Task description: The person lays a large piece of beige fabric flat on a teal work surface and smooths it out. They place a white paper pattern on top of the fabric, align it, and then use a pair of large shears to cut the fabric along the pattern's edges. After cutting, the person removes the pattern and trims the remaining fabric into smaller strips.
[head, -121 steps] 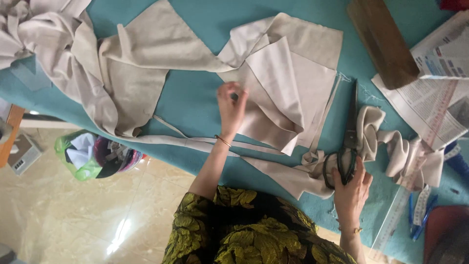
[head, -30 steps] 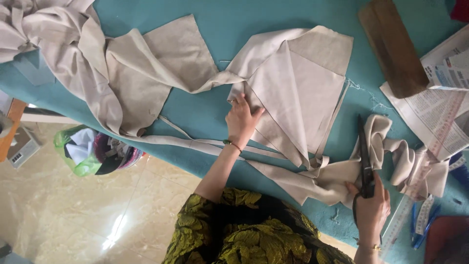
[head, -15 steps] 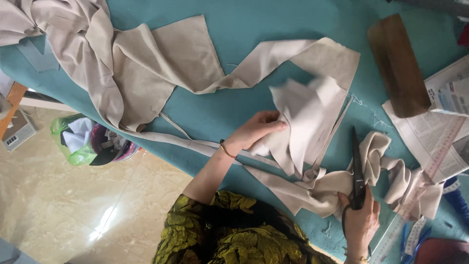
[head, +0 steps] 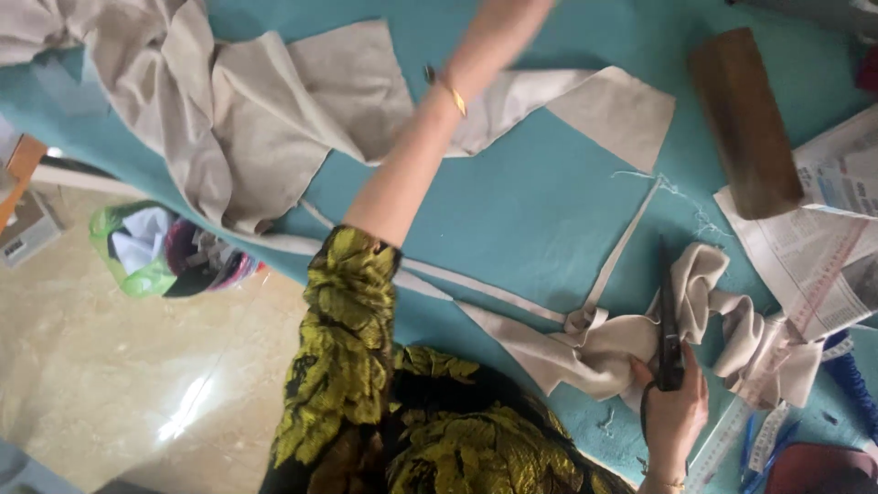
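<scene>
Right grip (head: 675, 412) on scissors (head: 668, 320) — beige cloth (head: 274, 128).

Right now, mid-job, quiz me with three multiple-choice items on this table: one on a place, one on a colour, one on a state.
1. Where do the scissors lie?
A. on the wooden block
B. on bunched fabric by the right hand
C. on the floor

2. What colour is the table?
A. teal
B. red
C. white

3. What is the left hand doing?
A. resting on the newspaper
B. gripping the scissors
C. raised out of view

Key: 1 B, the right hand holds their handles over the fabric. 2 A, bare surface is teal. 3 C, the forearm runs past the top edge.
</scene>
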